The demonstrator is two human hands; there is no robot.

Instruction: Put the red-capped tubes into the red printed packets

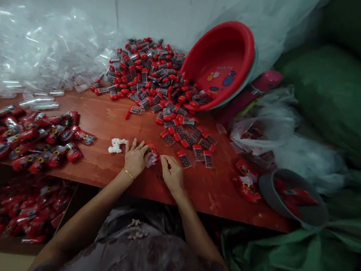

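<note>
Near the table's front edge, a small red printed wrapper (152,153) with a pale pinkish part lies between my two hands. My left hand (135,160), with a gold bangle at the wrist, has its thumb and forefinger at the wrapper's left side and its other fingers stretched over the tabletop. My right hand (173,175) is just right of the wrapper, its fingers curled into a pinch; what is in them is too small to make out. Beside my left fingers sits a crumpled white wad (116,145). Small clear containers with red caps and dark contents (198,153) lie beyond my right hand.
A heap of red-capped containers (148,75) spills from a tilted red basin (219,62). Clear plastic sleeves (48,50) pile up left, behind red wrapped packs (42,139). More packs fill a box (29,210) below. A grey bowl (266,190) stands at the right edge.
</note>
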